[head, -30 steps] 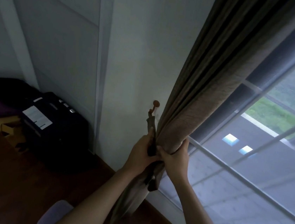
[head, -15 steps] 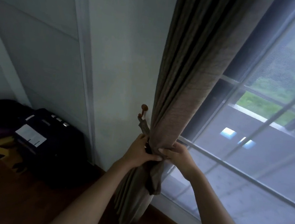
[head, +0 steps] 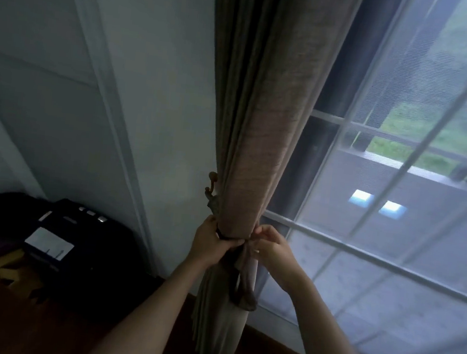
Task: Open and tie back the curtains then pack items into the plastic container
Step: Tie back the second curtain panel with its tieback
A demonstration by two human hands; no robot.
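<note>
A brown curtain (head: 264,128) hangs bunched in a narrow column between the white wall and the window. A darker fabric tie-back (head: 243,282) runs from a small wooden wall hook (head: 212,178) around the bunch, its loose end dangling below. My left hand (head: 210,244) grips the curtain and the tie-back band on the left side. My right hand (head: 271,246) pinches the tie-back at the curtain's right side. No plastic container is in view.
A large window (head: 395,224) with white bars and a sheer screen fills the right. A dark suitcase (head: 73,240) with a white label stands on the wooden floor at lower left, with dark clothing and a yellowish object beside it.
The view has swung so the curtain now hangs nearly vertical. My right hand has moved from clasping the bunch to pinching the tie-back at its right side. The left hand keeps its grip.
</note>
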